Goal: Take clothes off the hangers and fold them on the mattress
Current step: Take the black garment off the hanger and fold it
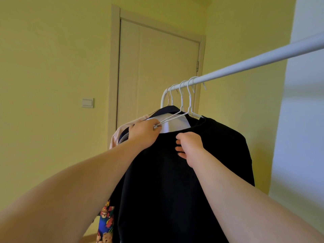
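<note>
- My left hand (145, 132) pinches the end of a white wire hanger (177, 116).
- My right hand (189, 144) is closed on the black shirt (175, 181), just under its collar.
- The shirt hangs nearest to me on the white rail (245, 65).
- I think I am at the start: this shirt is half off.
- Three more hangers with clothes wait behind it.
- Nothing is folded that I can see, and no mattress shows.
- I see no words or labels, only teddy bear pictures on cloth (106, 223) low on the left.

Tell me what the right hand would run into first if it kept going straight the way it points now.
The right hand points up and away, with its fingers already on the black shirt. Straight on, it would likely meet the shirt's collar, then the white hanger; depth is hard to judge.
</note>
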